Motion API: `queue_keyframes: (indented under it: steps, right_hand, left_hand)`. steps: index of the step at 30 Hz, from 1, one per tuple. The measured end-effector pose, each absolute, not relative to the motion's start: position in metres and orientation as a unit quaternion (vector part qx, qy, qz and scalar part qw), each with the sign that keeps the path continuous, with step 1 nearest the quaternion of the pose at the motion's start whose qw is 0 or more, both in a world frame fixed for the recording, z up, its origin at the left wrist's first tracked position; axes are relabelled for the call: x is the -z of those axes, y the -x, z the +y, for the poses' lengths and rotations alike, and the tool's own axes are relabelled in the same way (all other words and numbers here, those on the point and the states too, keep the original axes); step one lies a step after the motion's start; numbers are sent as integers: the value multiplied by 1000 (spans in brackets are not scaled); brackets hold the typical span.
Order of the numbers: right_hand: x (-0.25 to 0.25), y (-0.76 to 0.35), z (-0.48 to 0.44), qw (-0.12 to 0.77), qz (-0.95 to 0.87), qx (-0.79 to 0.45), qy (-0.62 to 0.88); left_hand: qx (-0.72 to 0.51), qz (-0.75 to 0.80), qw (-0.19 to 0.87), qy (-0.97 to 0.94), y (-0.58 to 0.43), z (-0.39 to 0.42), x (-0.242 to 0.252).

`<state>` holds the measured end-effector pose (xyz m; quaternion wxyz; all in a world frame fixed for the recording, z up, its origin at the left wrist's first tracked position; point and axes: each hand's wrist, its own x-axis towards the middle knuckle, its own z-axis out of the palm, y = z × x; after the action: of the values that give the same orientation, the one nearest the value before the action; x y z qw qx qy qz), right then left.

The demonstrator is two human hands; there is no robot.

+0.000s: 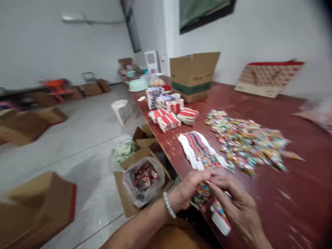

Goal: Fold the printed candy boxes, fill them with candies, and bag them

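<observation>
Near the table's front edge, my left hand [187,189] and my right hand [236,204] are both closed around a small printed candy box [203,192]. Its side is brightly coloured, and a white end flap hangs out below my right hand. My left fingers curl over the top of the box, while my right thumb lies along it. A fanned row of flat printed cartons [190,147] lies just beyond my hands. To the right spreads a heap of small, shiny wrapped candy packets [241,138]. Fingers hide part of the box.
Red-and-white striped boxes [168,121] stand together farther along the red table [261,109], before a large cardboard carton [192,77]. On the floor at left, an open carton [121,192] holds a plastic bag [127,180] of small packets. A white stool [121,103] stands beyond.
</observation>
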<state>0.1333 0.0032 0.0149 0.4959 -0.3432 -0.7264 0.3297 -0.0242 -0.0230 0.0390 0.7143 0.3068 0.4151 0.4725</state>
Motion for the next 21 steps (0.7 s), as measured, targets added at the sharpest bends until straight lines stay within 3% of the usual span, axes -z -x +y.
queue_keyframes:
  steps: [8, 11, 15, 21]
  right_hand:
    - [-1, -124, -5, 460, -762, -298, 346]
    - [9, -120, -12, 409, -788, -267, 374]
    - [13, -109, -13, 337, -810, -235, 418]
    - [9, -105, -11, 311, -841, -245, 368]
  left_hand:
    - [-493, 395, 750, -197, 18, -2, -28]
    - [-483, 390, 770, -147, 16, -3, -18]
    - [-535, 399, 729, -154, 16, -11, -7]
    - [-554, 439, 662, -252, 38, -28, -4]
